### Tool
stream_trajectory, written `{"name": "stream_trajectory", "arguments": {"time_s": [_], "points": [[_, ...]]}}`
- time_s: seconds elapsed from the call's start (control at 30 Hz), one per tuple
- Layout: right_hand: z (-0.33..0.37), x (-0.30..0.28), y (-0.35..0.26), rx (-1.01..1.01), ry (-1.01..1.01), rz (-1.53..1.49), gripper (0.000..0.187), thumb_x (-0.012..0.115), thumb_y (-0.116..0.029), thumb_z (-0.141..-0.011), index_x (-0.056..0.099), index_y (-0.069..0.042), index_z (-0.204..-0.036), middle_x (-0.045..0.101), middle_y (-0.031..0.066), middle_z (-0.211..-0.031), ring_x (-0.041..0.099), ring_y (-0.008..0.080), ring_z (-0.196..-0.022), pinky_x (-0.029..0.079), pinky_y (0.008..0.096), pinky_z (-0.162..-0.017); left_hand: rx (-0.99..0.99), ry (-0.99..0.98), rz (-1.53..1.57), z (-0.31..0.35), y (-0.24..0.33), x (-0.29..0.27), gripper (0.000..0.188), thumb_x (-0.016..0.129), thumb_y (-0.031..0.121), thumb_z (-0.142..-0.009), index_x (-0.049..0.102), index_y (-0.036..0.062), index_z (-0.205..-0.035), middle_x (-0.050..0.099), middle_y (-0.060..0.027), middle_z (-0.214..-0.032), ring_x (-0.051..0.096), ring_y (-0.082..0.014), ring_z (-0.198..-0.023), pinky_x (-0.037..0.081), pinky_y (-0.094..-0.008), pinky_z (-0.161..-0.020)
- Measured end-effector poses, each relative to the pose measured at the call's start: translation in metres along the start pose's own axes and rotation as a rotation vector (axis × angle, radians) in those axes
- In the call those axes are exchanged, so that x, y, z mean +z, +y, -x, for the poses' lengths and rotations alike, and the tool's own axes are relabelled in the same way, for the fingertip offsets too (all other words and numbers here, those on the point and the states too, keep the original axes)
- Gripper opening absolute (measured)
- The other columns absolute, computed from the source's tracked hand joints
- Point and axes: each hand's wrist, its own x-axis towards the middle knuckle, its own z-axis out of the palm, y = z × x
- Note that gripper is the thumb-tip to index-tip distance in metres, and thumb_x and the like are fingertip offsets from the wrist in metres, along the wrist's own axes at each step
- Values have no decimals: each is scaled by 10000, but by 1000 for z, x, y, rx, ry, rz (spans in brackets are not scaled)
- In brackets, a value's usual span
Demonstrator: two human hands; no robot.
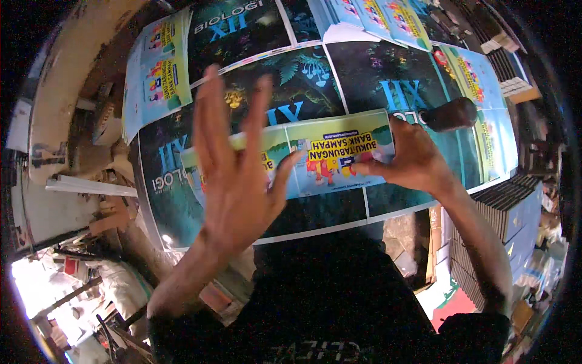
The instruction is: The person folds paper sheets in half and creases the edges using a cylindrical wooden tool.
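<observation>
A long printed cover strip (335, 159), blue and green with yellow-backed lettering and cartoon figures, lies crosswise in front of me. My right hand (415, 159) grips its right end, the thumb on top and the fingers curled around the far corner. Over the strip's left part is my left hand (239, 164), fingers spread and slightly blurred by motion. It hides much of that end, and I cannot tell whether the palm touches the paper. Just beyond my right hand is a dark, rounded, club-shaped object (451, 114).
Large dark printed sheets (394, 60) cover the worktop. Similar blue-green strips lie in a stack (159, 64) at the far left, a pile (379, 21) at the back and another (485, 91) on the right. Tall stacks of bound books (509, 209) stand below the right edge.
</observation>
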Motion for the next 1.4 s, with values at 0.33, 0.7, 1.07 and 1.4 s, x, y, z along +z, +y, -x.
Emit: {"name": "stream_trajectory", "arguments": {"time_s": [0.33, 0.7, 1.07, 1.4], "points": [[3, -18, -18, 91, 51, -85, 684, 892, -359, -689, 595, -37, -1214, 706, 198, -1000, 701, 253, -837, 552, 350, -714, -39, -7, 12, 12, -6, 71, 633, 505, 339, -973, 386, -37, -1468, 172, -328, -1569, 147, -503, -1465, 124, -634, -1166], [-17, -59, 98, 269, 452, -212, 413, 558, -395, -997, 687, -7, -941, 706, 116, -959, 627, 164, -904, 465, 280, -843, -61, 169, 142, 14, -15, 83, 565, 519, 268, -969, 401, -100, -1381, 245, -358, -1499, 234, -544, -1405, 182, -594, -1179], [57, -105, -28, -351, 272, -819, 565, 348, -397, -1057, 484, -17, -661, 474, 97, -613, 565, 284, -797, 369, 480, -1090, -109, 423, 432, 17, -20, 94, 496, 574, 97, -906, 396, -53, -1344, 282, -326, -1456, 268, -564, -1366, 255, -602, -1154], [24, 24, -157, -132, 198, -505, 581, 506, -346, -1037, 614, -13, -575, 545, 80, -493, 559, 174, -485, 482, 303, -564, -154, 476, 512, 14, -25, 97, 656, 719, -23, -670, 424, -69, -1254, 287, -377, -1432, 243, -547, -1394, 301, -511, -1160]]}}
